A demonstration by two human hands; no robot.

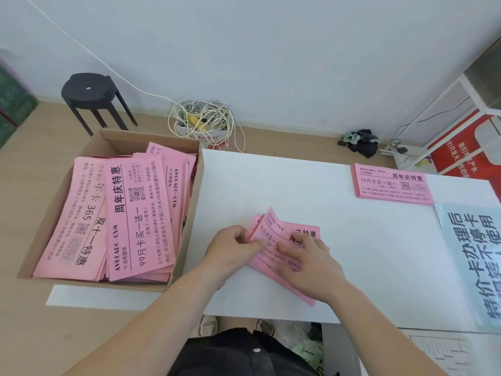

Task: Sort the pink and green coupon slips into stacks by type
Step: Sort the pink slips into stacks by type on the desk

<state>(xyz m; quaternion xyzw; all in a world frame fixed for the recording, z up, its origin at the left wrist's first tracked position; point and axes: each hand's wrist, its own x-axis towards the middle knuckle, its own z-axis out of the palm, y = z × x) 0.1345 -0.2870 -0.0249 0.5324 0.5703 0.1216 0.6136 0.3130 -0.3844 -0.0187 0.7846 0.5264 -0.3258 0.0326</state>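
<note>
Head view: a fanned bundle of pink slips lies on the white table, just in front of the person. Its slips are skewed against each other. The lower ones run with their long axis from upper left to lower right, and the top ones lie closer to left-right with the headline at the far edge.

The left hand pinches the bundle's left edge with curled fingers. The right hand presses on top with its fingers laid across the paper.

A squared-up pink stack sits at the far right of the table, long axis left-right, its print upright to the person.

To the left, touching the table edge, a cardboard box holds loose piles of pink slips. Their long axis runs away from the person and their text is turned sideways.
</note>
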